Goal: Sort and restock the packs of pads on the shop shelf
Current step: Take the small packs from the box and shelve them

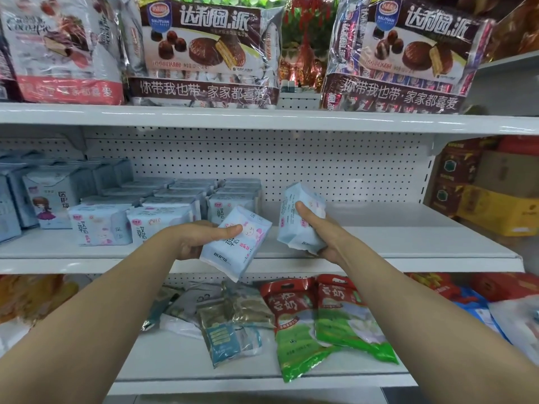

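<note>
My left hand point(201, 237) grips a pale blue pack of pads point(237, 246) with pink print, tilted, in front of the middle shelf's edge. My right hand point(316, 228) grips a second pale blue pack point(303, 205), held upright with its back side facing me, just right of the first. On the white middle shelf point(379, 243) rows of matching packs point(163, 211) lie at left and centre. Taller blue packs with a cartoon girl point(48, 199) stand at the far left.
The right half of the middle shelf is bare white metal before a pegboard back. Big bags of chocolate pies point(204, 51) fill the top shelf. Green-and-red soy milk bags point(320, 322) and small sachets point(227, 325) lie on the lower shelf. Cardboard boxes point(495, 193) stand at right.
</note>
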